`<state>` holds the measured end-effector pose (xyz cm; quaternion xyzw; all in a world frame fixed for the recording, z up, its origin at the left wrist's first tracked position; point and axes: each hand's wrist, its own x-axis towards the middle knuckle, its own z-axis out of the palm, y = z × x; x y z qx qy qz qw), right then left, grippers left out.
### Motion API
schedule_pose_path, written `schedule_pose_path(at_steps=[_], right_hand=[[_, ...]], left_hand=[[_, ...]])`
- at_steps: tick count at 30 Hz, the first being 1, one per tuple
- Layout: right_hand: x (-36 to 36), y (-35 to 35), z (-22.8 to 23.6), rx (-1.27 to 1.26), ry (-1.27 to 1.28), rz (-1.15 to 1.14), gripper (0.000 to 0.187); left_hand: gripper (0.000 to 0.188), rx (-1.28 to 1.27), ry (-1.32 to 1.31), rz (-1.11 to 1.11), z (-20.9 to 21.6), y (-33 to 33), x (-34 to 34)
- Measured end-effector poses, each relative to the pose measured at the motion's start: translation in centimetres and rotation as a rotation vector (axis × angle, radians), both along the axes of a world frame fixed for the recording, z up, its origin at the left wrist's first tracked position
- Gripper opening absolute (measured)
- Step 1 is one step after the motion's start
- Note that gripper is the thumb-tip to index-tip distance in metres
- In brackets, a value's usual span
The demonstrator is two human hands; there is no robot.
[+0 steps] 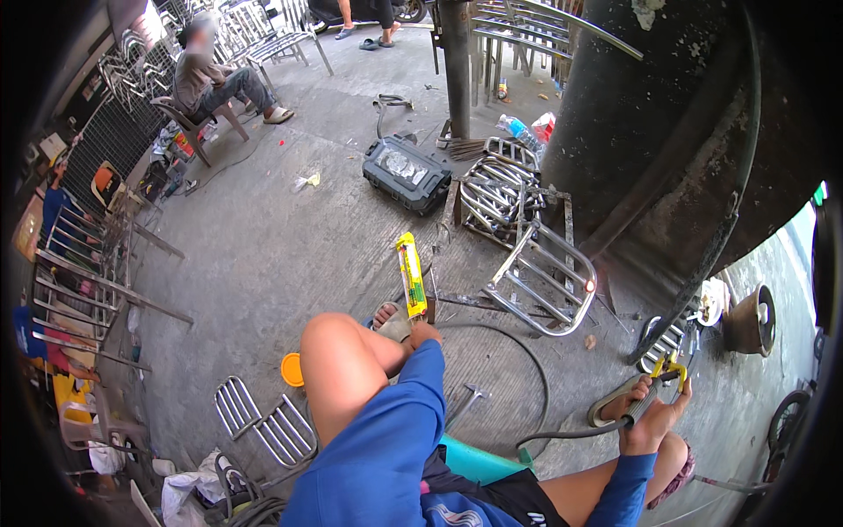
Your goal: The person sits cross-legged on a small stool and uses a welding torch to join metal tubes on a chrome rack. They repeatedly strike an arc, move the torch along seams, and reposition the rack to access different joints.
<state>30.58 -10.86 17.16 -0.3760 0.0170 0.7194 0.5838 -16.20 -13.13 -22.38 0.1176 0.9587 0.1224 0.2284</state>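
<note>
My left hand [425,335] is closed around the lower end of a long, narrow yellow packet of welding rods [410,272], which stands nearly upright beside my knee and sandal. At the lower right, my right hand [652,423] grips a welding electrode holder [644,409] by its dark ribbed handle. Its yellow jaws point up and away, and a black cable [575,433] trails left from it. Ahead, a shiny tubular metal frame [544,290] leans on a rusty stand [457,299], with a small orange glow on its right side.
A black case [407,174] and a stack of bent metal tubes [499,198] lie ahead. A hammer [471,396], two barred frames [288,430] and an orange lid [291,370] rest on the floor. A bucket [748,323] stands right. Another person [211,79] sits far left.
</note>
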Motion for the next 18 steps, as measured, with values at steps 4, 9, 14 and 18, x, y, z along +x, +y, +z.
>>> schedule_pose_path(at_steps=[4, 9, 14, 18], right_hand=[[0.0, -0.9, 0.4, 0.089, -0.041, 0.052, 0.072], [0.7, -1.6, 0.6, 0.066, -0.13, 0.056, 0.066], [1.7, -2.3, 0.7, 0.18, -0.057, 0.121, 0.06], [1.9, -3.0, 1.0, 0.214, -0.062, 0.132, 0.053]], left_hand=[[0.027, -0.158, -0.039, -0.231, 0.4, -3.6, 4.1], [0.027, -0.437, -0.172, -0.923, 4.8, -7.5, 10.4], [0.026, -0.263, 0.171, -1.231, 19.2, -5.3, 12.5], [0.029, 0.297, 0.253, -1.413, 33.4, -4.0, 12.2]])
